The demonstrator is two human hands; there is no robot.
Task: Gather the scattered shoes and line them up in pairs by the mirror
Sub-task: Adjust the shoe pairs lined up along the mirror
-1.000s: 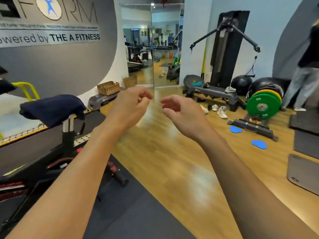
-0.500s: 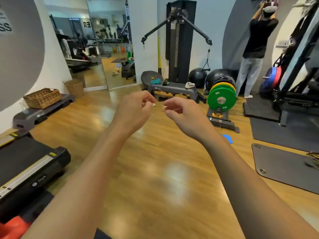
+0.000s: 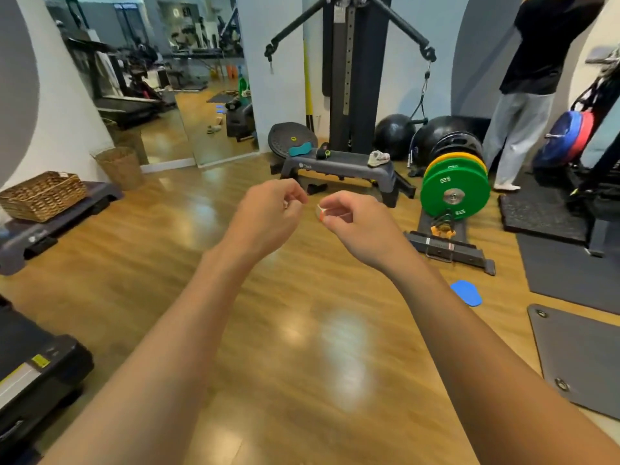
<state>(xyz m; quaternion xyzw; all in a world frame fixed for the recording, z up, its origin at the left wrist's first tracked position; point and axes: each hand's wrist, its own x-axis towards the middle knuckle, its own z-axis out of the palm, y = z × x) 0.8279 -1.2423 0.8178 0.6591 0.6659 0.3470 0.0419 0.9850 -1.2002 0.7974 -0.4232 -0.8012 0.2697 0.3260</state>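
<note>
No shoe is held yet: the left hand point(image 3: 268, 209) and right hand point(image 3: 355, 223) are loosely curled, empty. A white sneaker point(image 3: 378, 158) rests on the far step platform point(image 3: 339, 164), right of the mirror point(image 3: 188, 95); it must be approached next.

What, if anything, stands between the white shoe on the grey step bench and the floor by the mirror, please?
Little that shows. The white shoe sits on the right end of the grey step bench. Leftward toward the mirror lie a black item, a teal pad and a round balance board; the wood floor before the mirror is bare.
</note>
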